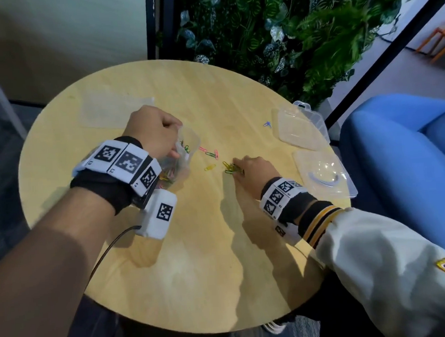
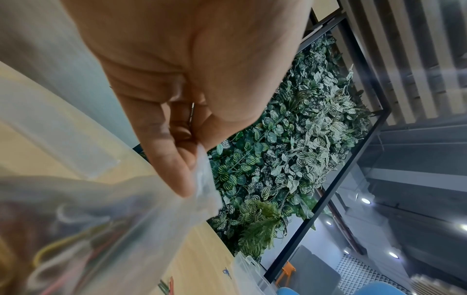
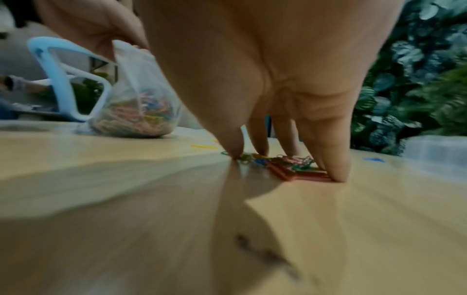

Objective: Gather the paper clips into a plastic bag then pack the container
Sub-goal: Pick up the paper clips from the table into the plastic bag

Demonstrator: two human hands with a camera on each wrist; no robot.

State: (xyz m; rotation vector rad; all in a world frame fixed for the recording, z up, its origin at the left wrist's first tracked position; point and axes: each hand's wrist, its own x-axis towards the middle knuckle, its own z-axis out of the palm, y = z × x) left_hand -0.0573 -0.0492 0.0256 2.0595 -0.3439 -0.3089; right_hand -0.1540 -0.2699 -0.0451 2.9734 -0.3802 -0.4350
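My left hand [image 1: 173,142] pinches the top of a clear plastic bag [image 1: 186,149] that stands on the round wooden table [image 1: 196,261] with several coloured paper clips inside. In the left wrist view the left hand [image 2: 194,145] has thumb and fingers closed on the bag [image 2: 126,219] edge. My right hand [image 1: 238,168] has its fingertips down on the table, closing around a small heap of paper clips [image 1: 230,168]. In the right wrist view the heap of paper clips [image 3: 298,169] lies between thumb and fingers, with the bag [image 3: 136,107] behind.
Loose clips lie apart: pink clips [image 1: 210,152], a yellow clip [image 1: 210,167], a blue clip [image 1: 266,124]. A clear open container [image 1: 302,127] and a clear plastic tray [image 1: 323,172] sit at the right edge. A flat plastic bag [image 1: 113,110] lies far left. A blue sofa [image 1: 411,156] stands to the right.
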